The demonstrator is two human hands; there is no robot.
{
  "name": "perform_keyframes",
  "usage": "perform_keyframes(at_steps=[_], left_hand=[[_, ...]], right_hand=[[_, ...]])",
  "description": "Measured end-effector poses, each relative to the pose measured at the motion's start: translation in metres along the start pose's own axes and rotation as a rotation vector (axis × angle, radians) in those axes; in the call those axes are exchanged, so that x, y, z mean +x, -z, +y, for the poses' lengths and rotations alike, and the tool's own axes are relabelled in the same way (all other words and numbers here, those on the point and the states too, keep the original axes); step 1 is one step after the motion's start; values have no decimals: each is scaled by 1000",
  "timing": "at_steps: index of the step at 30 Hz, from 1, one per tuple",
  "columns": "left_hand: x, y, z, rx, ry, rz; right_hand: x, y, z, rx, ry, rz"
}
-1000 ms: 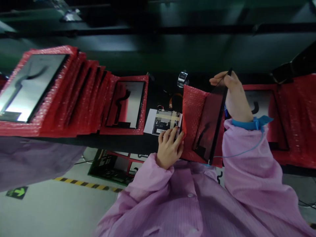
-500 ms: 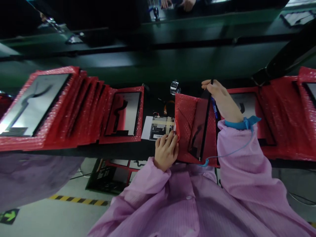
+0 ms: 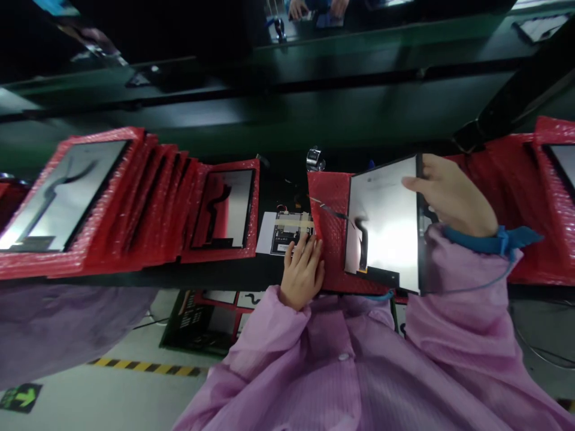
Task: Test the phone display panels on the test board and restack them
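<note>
My right hand (image 3: 456, 194) grips a display panel (image 3: 390, 221) by its right edge, thumb on the silvery back. The panel is tilted up, with a black flex cable at its lower left. Beneath and left of it lies a red bubble-wrap bag (image 3: 331, 257), partly hidden by the panel. My left hand (image 3: 302, 274) lies with fingers stretched out over the bag's left edge and the lower part of an opened device (image 3: 290, 229). Tan tape strips cross that device, and its right side is hidden under the bag. A white sheet (image 3: 266, 232) shows beside it.
Red bubble-wrap bags with panels (image 3: 103, 203) are stacked at left, with another panel (image 3: 227, 206) beside them. More red bags (image 3: 521, 209) lie at right. A small shiny metal object (image 3: 314, 160) stands behind. Below the table is a dark crate (image 3: 197, 326). A co-worker's hands (image 3: 299, 8) show across.
My right hand has moved right and toward me, turning the panel from nearly edge-on to show its bright silvery back. My left hand stays in nearly the same place.
</note>
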State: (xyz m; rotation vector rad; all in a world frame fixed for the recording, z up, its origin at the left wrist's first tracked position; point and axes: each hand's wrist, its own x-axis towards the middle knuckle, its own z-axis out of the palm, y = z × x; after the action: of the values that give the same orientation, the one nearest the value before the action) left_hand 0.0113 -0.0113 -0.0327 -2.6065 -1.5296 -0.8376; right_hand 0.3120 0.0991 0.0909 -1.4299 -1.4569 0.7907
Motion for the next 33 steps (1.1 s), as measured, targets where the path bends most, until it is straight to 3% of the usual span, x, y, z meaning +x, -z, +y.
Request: perform_keyframes(at_steps=[4,9,12,15,17,20,22,24,27,30,33], left_hand=[[2,1,-1,-59,36,-36],[4,3,-8,-226,92,-128],[4,11,-9,-329,150,9],[11,29,-9,-416,228,124],[25,42,-12,-457,241,131],[64,51,-27,-410,148,128],[96,45,-41,-340,85,155],[126,33,-55,-276,23,172],[152,17,-69,-242,-41,30],[156,16,-71,-253,-51,-172],[150,25,-68,-234,-60,-238]], right_hand=[[3,7,-2,145,-147,-98],[10,-25,8,155,-166,-214],[11,-43,24,81,-232,-180],[9,-53,40,-165,-221,-123],[5,-60,45,-371,-123,-36],[-4,-77,39,-570,88,84],[-9,-91,30,-559,168,21],[-12,-106,22,-462,185,-180],[-12,-121,17,-333,159,-430],[-11,-125,18,-205,105,-458],[-13,-123,18,-119,83,-470]])
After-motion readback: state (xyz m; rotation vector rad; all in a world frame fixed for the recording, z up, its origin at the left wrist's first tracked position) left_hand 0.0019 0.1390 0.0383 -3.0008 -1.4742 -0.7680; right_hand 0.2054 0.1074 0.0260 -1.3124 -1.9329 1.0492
